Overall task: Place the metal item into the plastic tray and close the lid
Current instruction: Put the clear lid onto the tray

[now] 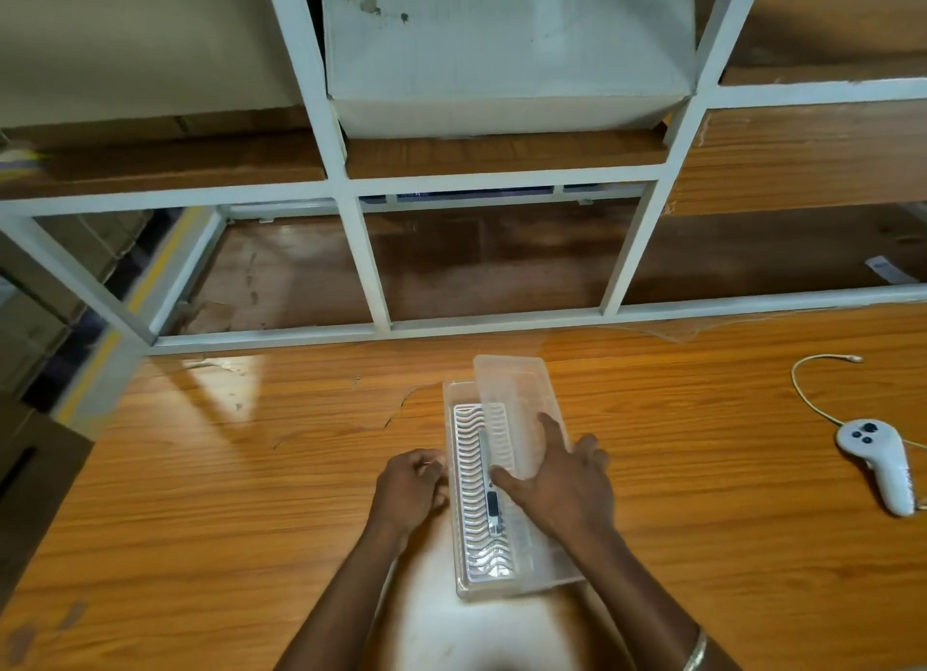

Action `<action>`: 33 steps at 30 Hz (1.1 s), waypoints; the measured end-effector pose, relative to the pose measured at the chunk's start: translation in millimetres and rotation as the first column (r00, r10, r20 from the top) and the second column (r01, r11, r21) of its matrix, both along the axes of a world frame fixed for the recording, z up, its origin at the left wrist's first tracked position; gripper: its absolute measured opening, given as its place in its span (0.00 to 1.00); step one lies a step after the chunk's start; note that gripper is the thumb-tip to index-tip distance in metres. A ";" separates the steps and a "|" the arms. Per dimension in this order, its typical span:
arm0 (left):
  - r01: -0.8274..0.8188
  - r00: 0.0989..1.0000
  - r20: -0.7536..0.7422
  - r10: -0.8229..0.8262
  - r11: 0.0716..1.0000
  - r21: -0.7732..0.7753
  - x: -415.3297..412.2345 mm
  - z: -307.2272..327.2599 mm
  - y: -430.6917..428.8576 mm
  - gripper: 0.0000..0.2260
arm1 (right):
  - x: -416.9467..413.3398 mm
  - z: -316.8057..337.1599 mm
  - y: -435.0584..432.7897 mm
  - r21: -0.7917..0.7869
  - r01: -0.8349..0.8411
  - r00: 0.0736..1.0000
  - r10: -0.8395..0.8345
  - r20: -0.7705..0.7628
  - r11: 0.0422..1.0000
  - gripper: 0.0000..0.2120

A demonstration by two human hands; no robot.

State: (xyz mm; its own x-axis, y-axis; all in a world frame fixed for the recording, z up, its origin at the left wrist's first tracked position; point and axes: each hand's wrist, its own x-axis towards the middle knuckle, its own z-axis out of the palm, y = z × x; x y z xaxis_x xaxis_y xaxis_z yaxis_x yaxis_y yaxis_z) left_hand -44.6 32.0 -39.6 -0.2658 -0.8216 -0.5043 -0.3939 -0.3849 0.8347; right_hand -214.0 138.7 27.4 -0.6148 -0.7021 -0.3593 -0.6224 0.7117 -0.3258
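A clear plastic tray [454, 545] lies lengthwise on the wooden table in front of me. A silvery metal item [471, 490] with wavy fins rests inside it. The hinged clear lid [511, 399] stands half raised along the tray's right side, tilted over the metal item. My right hand [557, 480] grips the lid, thumb on its inner edge and fingers spread across its outside. My left hand [411, 485] is curled against the tray's left rim, fingertips pinching its edge.
A white handheld controller [875, 457] with a pale cable [812, 394] lies at the right of the table. A white metal shelf frame [371, 264] stands behind the table, holding a white cardboard box [506, 53]. Brown cartons sit at the far left.
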 end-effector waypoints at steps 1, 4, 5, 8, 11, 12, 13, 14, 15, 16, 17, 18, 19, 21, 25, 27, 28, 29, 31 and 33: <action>-0.002 1.000 -0.011 0.003 1.000 0.014 -2.5 3.1 1.2 0.10 | 8.7 1.0 -3.4 0.005 -0.024 1.000 0.024 0.000 1.000 0.53; -0.007 1.000 -0.018 0.007 1.000 0.025 -5.5 9.9 2.5 0.10 | 29.0 0.1 -10.7 0.044 -0.077 0.997 0.078 -0.013 0.996 0.52; -0.013 1.000 -0.026 0.013 0.999 0.035 -5.1 10.6 2.2 0.10 | 33.6 -1.3 -12.5 0.056 -0.084 0.996 0.085 -0.014 0.995 0.52; -0.015 0.999 -0.035 0.017 0.998 0.058 -4.1 11.4 1.2 0.09 | 42.9 -6.1 -15.4 0.075 -0.092 0.995 0.093 -0.020 0.993 0.53; -0.016 0.999 -0.032 0.018 0.999 0.051 -4.3 10.1 -1.0 0.08 | 49.0 -13.3 -17.6 0.057 -0.088 0.995 0.090 -0.038 0.995 0.53; -0.015 1.000 -0.026 0.016 0.999 0.039 -4.9 9.2 -2.1 0.08 | 50.7 -15.8 -17.9 0.052 -0.087 0.995 0.090 -0.047 0.995 0.53; -0.011 1.000 -0.008 0.011 1.000 0.030 -5.4 9.3 -3.1 0.08 | 52.0 -18.9 -18.4 0.050 -0.091 0.994 0.094 -0.061 0.995 0.53; -0.004 1.000 0.010 0.004 1.000 0.022 -6.2 9.2 -3.9 0.07 | 52.7 -21.3 -18.2 0.048 -0.096 0.992 0.100 -0.073 0.994 0.52; 0.007 1.000 0.028 -0.008 1.000 0.021 -6.4 10.2 -4.3 0.06 | 52.4 -23.7 -18.1 0.050 -0.101 0.991 0.105 -0.078 0.994 0.51; 0.020 0.999 0.041 -0.020 1.000 0.018 -6.4 10.0 -4.9 0.04 | 51.1 -25.2 -17.8 0.055 -0.110 0.991 0.114 -0.073 0.992 0.50; 0.033 0.998 0.056 -0.033 0.999 0.017 -6.5 10.4 -5.5 0.05 | 48.7 -26.1 -17.2 0.060 -0.119 0.990 0.123 -0.064 0.991 0.47; 0.041 0.997 0.067 -0.042 0.999 0.012 -6.7 10.2 -5.7 0.05 | 44.9 -27.1 -16.4 0.059 -0.130 0.990 0.133 -0.051 0.990 0.44; 0.047 0.996 0.079 -0.048 0.999 0.010 -7.1 11.3 -5.6 0.06 | 39.8 -29.1 -15.2 0.044 -0.135 0.990 0.137 -0.034 0.990 0.40; 0.056 0.994 0.091 -0.056 0.998 -0.008 -7.8 12.1 -4.9 0.07 | 26.7 -34.0 -14.2 -0.048 -0.126 0.991 0.127 0.032 0.991 0.31; 0.068 0.993 0.095 -0.065 0.997 -0.031 -8.4 10.7 -3.2 0.09 | -6.6 -52.3 -9.2 -0.270 0.150 0.934 -0.047 0.354 0.951 0.23; 0.076 0.991 0.114 -0.071 0.996 -0.045 -8.1 10.4 -1.8 0.09 | -20.9 -62.2 -5.7 -0.240 0.394 0.768 -0.175 0.616 0.887 0.17; 0.081 0.990 0.118 -0.074 0.996 -0.048 -8.1 10.7 -1.1 0.10 | -25.9 -65.7 -3.8 -0.194 0.474 0.671 -0.210 0.711 0.859 0.15; 0.085 0.990 0.119 -0.079 0.995 -0.050 -7.9 10.9 0.0 0.10 | -29.5 -67.8 -2.2 -0.157 0.521 0.597 -0.226 0.769 0.839 0.14; 0.081 0.991 0.110 -0.075 0.995 -0.054 -6.9 11.1 3.6 0.12 | -33.9 -72.5 -2.0 -0.119 0.550 0.536 -0.240 0.809 0.827 0.15; 0.111 0.985 0.136 -0.102 0.992 -0.063 -3.8 14.1 13.4 0.16 | -36.0 -75.9 -4.5 -0.120 0.543 0.536 -0.233 0.811 0.831 0.15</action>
